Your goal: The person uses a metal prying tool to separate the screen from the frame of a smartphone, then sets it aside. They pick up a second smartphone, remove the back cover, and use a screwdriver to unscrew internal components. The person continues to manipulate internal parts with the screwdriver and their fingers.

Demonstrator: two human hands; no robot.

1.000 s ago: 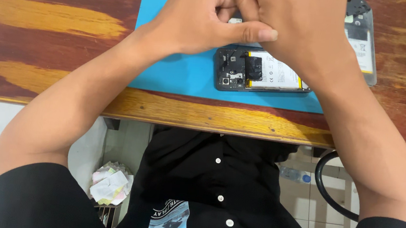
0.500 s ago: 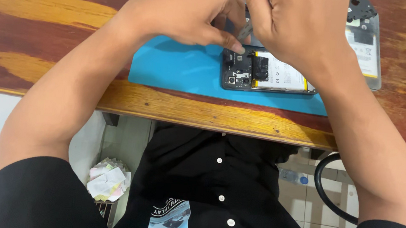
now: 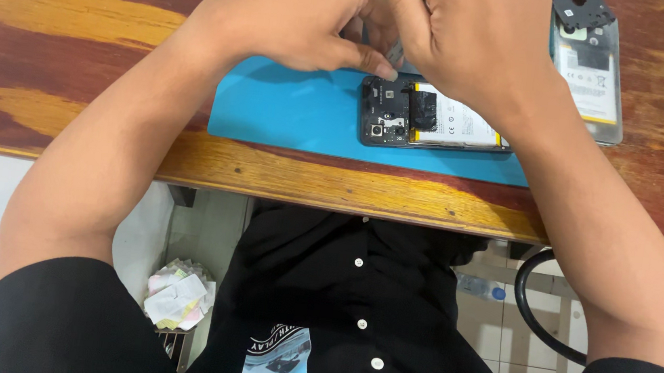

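Lighting is looking pretty even and bright here, soft daylight-ish, nothing blowing out. The varnished wooden table [image 3: 78,40] is catching a mild sheen on its yellow streaks. Soft shadows are sitting under the hands on the blue mat [image 3: 298,114]. Focus is holding fairly sharp mid-frame, while the fingers [image 3: 361,51] at the top are going slightly blurry. Under the table it's getting dimmer.
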